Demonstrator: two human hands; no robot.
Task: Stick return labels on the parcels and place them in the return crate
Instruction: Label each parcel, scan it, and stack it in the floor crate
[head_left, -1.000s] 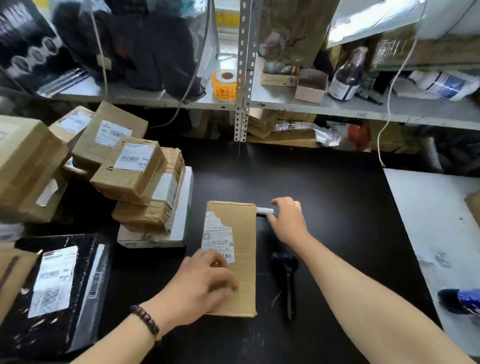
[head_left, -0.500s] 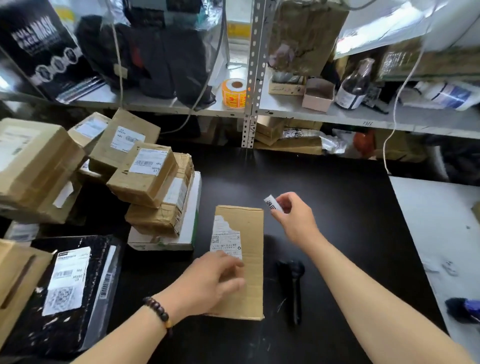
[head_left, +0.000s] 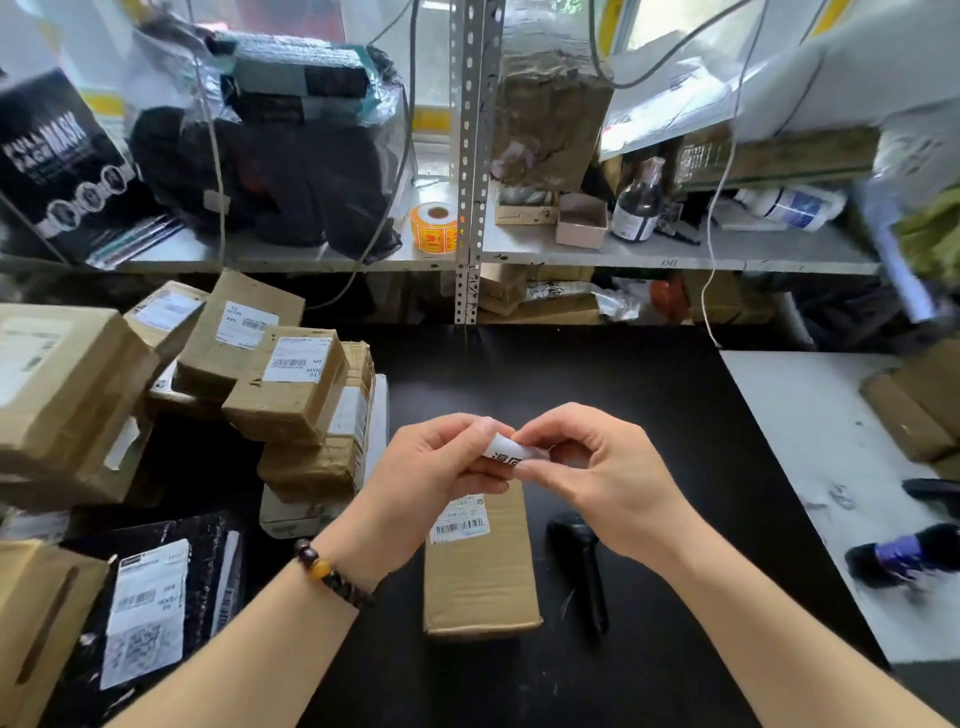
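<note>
**Examiner:** The state of the hands and the position of the label are to be recorded.

**Inspector:** A small white return label (head_left: 506, 450) is pinched between the fingertips of the left hand (head_left: 431, 467) and the right hand (head_left: 602, 480). It is held above the far end of the brown parcel (head_left: 480, 577). The parcel is laid flat on the black surface (head_left: 571, 384) and is touched by neither hand.

**Examiner:** What faults are to be expected from here?

**Inspector:** The backing is judged to be at the point of peeling. If the adhesive is exposed carelessly, the label could be folded onto itself or stuck to a fingertip. It could also be creased, set askew, or laid over the barcode of the shipping label (head_left: 460, 522). The parcel is not steadied, so it could be shifted when pressure is applied.

**Examiner:** What cannot be verified?

**Inspector:** Most of the return label is covered by fingers, and only a few printed characters are shown. Whether the backing is separated cannot be told. The parcel's far end is hidden behind the hands. No return crate is seen. The dark object (head_left: 582, 566) beside the parcel is taken for a scanner, unconfirmed.
</note>
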